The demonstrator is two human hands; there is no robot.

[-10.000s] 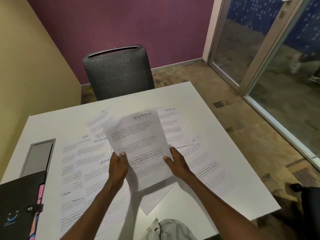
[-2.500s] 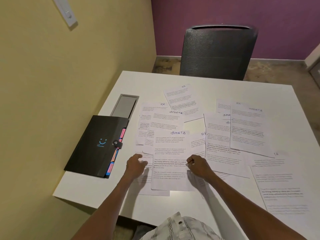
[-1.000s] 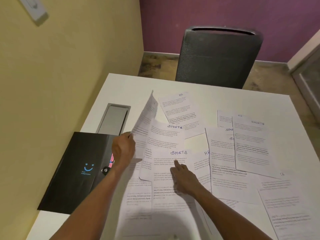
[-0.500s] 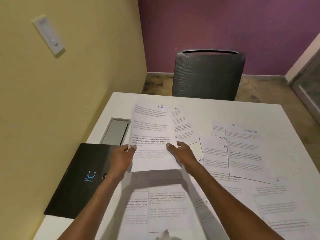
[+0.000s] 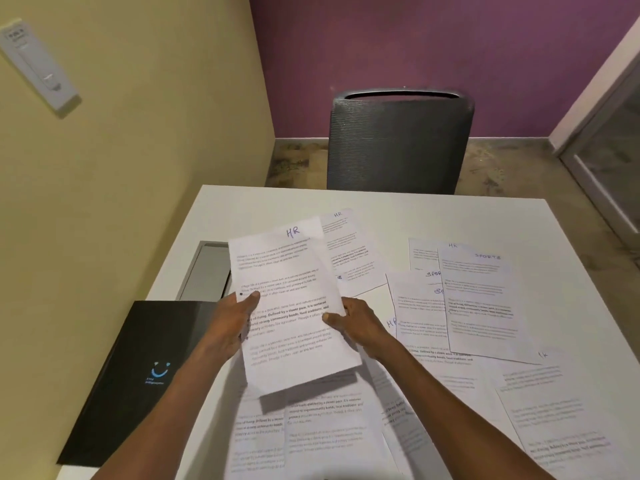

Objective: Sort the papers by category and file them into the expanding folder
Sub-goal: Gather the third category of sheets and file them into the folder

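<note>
Papers (image 5: 460, 344) lie spread and overlapping over the white table (image 5: 398, 209), from 12 o'clock round to 5 o'clock, some headed HR or SPORTS. Grey chair (image 5: 398, 140) at the far edge, 12 o'clock. Black folder (image 5: 138, 375) closed, flat at 9 o'clock. HR sheet (image 5: 291, 306) raised above the table at centre. Left hand (image 5: 228, 323) grips its left edge, thumb on top; right hand (image 5: 356, 323) pinches its right edge.

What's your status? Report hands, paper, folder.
Left hand and right hand grip the HR sheet, lifted above the table. Black expanding folder closed, at left. Loose sheets spread across the table, unsorted.
</note>
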